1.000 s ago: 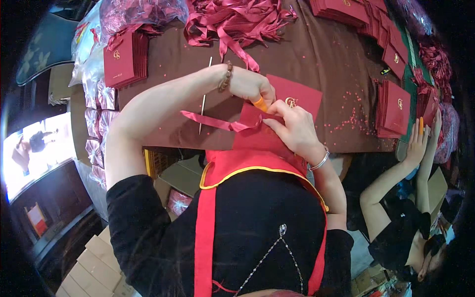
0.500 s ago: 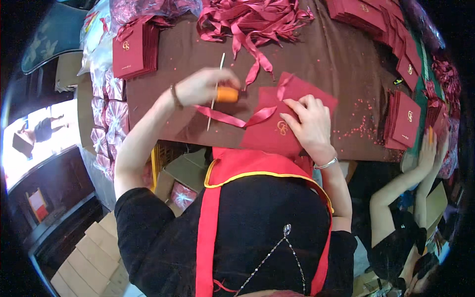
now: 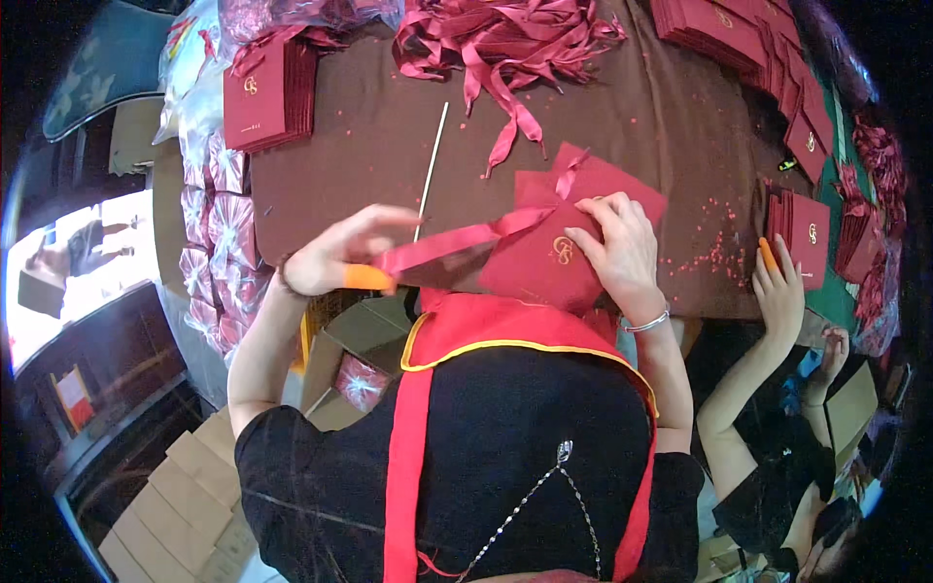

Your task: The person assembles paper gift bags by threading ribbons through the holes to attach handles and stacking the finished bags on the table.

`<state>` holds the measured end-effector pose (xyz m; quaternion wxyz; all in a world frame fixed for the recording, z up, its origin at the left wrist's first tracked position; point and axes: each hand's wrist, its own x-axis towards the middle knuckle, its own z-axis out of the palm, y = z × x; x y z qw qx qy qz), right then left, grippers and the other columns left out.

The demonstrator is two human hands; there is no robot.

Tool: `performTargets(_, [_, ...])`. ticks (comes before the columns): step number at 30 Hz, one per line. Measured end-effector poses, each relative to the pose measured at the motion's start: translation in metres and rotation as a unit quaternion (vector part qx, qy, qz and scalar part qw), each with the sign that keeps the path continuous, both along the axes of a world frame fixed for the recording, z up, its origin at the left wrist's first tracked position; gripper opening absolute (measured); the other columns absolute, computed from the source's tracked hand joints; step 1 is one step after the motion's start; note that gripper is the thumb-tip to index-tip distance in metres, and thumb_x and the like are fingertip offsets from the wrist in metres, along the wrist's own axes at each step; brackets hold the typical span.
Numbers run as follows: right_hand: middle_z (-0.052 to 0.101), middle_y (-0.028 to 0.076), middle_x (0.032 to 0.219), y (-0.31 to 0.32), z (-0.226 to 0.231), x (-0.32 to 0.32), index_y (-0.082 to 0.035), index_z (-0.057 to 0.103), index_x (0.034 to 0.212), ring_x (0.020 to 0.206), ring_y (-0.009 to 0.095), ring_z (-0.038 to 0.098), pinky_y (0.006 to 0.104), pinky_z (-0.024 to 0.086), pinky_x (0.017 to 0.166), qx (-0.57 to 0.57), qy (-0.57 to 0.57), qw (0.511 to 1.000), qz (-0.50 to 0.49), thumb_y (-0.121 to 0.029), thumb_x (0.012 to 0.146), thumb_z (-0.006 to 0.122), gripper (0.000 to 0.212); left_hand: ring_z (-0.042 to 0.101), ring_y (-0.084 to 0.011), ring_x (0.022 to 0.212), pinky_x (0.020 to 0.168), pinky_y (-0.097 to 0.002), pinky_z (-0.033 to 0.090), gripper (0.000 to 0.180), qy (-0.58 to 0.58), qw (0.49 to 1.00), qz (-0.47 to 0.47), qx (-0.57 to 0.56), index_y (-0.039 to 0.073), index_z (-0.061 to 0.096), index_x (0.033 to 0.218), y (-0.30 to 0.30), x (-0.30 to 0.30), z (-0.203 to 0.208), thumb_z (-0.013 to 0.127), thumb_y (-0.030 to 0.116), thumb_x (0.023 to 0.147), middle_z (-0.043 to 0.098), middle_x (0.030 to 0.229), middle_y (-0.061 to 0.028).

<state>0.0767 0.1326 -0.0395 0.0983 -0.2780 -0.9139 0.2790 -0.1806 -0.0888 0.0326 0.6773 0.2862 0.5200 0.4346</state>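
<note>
A dark red gift bag (image 3: pixel 530 262) with a gold emblem lies near the table's front edge, over another red piece (image 3: pixel 622 185) of the same colour. My right hand (image 3: pixel 622 238) grips the bag at its upper right, thumb on its face and fingers curled. A dark pink satin ribbon (image 3: pixel 466 238) runs from the bag's top toward the left, stretched nearly straight. At its far end my left hand (image 3: pixel 335 255), with an orange cover on one digit, pinches the ribbon; the fingertips are partly blurred. A thin white stick (image 3: pixel 432 170) lies just beyond the left hand.
Loose ribbons (image 3: pixel 505 44) are heaped at the back. Stacked red bags (image 3: pixel 272 92) stand back left, more (image 3: pixel 734 34) back right. Red specks (image 3: pixel 714 238) dot the brown cloth (image 3: pixel 360 126). A co-worker's hand (image 3: pixel 780 291) touches bags (image 3: pixel 802 233) at the right.
My left hand has moved left and nearer me, and the ribbon, slack before, is now drawn out. My right hand stays on the bag. The co-worker's hand has moved left onto the bags.
</note>
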Motion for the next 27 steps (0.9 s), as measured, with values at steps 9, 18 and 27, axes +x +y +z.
performTargets(9, [0.053, 0.004, 0.089, -0.006, 0.003, -0.004, -0.01, 0.063, 0.098, 0.085, 0.023, 0.052, 0.0363, 0.041, 0.072, 0.046, -0.017, 0.999, 0.018, -0.027, 0.072, 0.07, 0.031, 0.055, -0.0199, 0.09, 0.081, -0.0295, 0.043, 0.043, 0.023, 0.97, 0.117, 0.211, -0.003, 0.051, 0.12, 0.064, 0.024, 0.007, 0.064, 0.011, 0.081, 0.058, 0.102, -0.0121])
performTargets(18, [0.051, 0.008, 0.09, -0.007, 0.004, 0.003, -0.009, 0.06, 0.096, 0.088, 0.026, 0.049, 0.0383, 0.041, 0.078, -0.022, 0.049, 0.998, 0.014, -0.015, 0.068, 0.072, 0.031, 0.061, -0.0322, 0.078, 0.067, -0.0413, 0.049, 0.013, 0.559, 0.795, -0.113, 0.207, 0.006, 0.063, 0.087, 0.138, 0.084, -0.053, 0.054, 0.009, 0.078, 0.06, 0.086, -0.0137])
performTargets(27, [0.051, 0.008, 0.09, 0.013, 0.025, 0.029, -0.006, 0.059, 0.089, 0.087, 0.025, 0.05, 0.0346, 0.043, 0.076, -0.046, -0.018, 0.998, 0.032, -0.019, 0.071, 0.07, 0.025, 0.06, -0.0326, 0.084, 0.072, -0.0393, 0.048, 0.018, 0.49, 0.833, -0.2, 0.161, 0.007, 0.066, 0.093, 0.152, 0.061, -0.076, 0.057, 0.018, 0.082, 0.062, 0.091, -0.0139])
